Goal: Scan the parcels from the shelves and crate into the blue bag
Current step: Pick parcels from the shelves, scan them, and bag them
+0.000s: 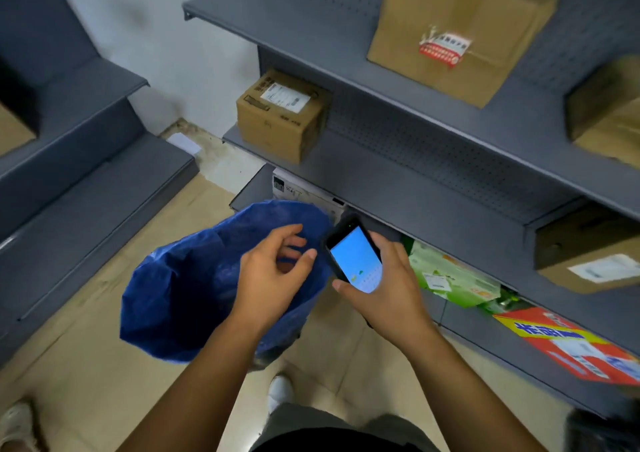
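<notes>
Rate progress as partial at best. Find blue bag [194, 278] open on floor, contents hidden. Count brown box [280, 116] and green parcel [453, 278] on shelves as outstanding. Note right hand [384, 285] gripping scanner [355, 257], left hand [273, 275] with fingers loosely curled, empty.

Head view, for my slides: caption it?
Right hand holds a lit scanner; left hand hovers over the blue bag.

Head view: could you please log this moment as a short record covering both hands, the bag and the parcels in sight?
blue bag: upright, mouth open
left hand: loosely curled over the blue bag, holding nothing
right hand: holds the scanner, screen lit
parcels in sight: small brown box, large brown box, green parcel, red-and-yellow box
</notes>
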